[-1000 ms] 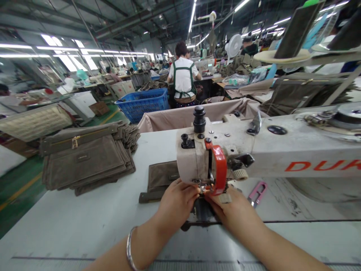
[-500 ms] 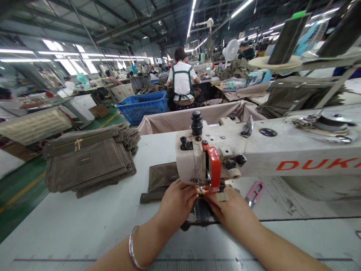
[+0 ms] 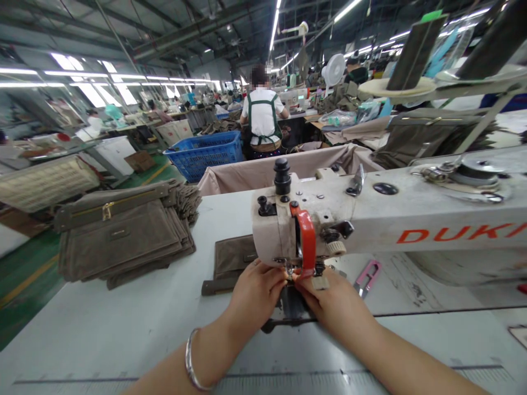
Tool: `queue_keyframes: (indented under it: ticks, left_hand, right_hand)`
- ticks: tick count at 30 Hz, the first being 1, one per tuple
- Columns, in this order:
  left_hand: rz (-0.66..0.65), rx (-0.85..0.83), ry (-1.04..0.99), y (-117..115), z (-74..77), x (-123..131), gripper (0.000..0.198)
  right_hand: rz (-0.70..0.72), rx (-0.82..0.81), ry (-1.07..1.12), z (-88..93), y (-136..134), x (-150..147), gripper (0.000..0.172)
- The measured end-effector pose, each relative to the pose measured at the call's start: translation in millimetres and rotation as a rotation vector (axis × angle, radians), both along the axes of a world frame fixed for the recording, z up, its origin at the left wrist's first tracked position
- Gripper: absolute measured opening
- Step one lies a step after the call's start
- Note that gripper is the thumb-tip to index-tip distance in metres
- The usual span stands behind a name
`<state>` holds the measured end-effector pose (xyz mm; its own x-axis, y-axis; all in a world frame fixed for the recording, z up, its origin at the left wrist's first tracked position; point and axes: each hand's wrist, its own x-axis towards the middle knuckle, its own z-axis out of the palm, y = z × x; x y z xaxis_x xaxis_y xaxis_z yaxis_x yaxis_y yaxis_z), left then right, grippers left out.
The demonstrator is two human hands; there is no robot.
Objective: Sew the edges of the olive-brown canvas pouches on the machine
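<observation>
Light: we get bright light from ceiling tubes (image 3: 274, 33) and windows (image 3: 93, 93).
Edges: we see the desk (image 3: 102, 329) bowing.
Blur: none on our right hand (image 3: 331, 302).

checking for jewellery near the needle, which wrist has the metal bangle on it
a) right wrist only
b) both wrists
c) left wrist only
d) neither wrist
c: the metal bangle circles the wrist below the left hand, while the wrist below the right hand shows bare.
</observation>
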<state>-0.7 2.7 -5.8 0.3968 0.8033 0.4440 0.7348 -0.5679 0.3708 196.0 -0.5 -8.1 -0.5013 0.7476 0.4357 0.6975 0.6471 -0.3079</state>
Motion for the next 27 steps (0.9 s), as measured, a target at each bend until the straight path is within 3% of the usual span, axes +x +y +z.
queue_keyframes:
  ticks: [9,16,21,24,27]
  left_hand:
    - [0.021,0.077,-0.006,-2.5,-0.7,0.1,0.017]
    - [-0.022,0.089,0.054,6.3,-16.9,-8.7,0.020]
    - [-0.037,0.166,0.183,11.8,-8.8,-19.1,0.031]
    - [0.008,0.211,0.311,-3.5,-9.6,-26.4,0.052]
    - [0.085,0.218,0.440,-51.4,-24.3,-28.8,0.036]
  right_hand:
    - [-0.001,-0.072,0.081,0.5,-2.9,-5.8,0.023]
    - [0.013,-0.046,0.036,-2.3,3.2,-6.8,0.015]
    - [0.007,0.007,0.034,0.1,4.5,-3.6,0.025]
    - [0.023,0.042,0.046,0.0,5.5,0.0,0.029]
    - [0.071,0.044,0.103,-6.3,0.7,11.7,0.031]
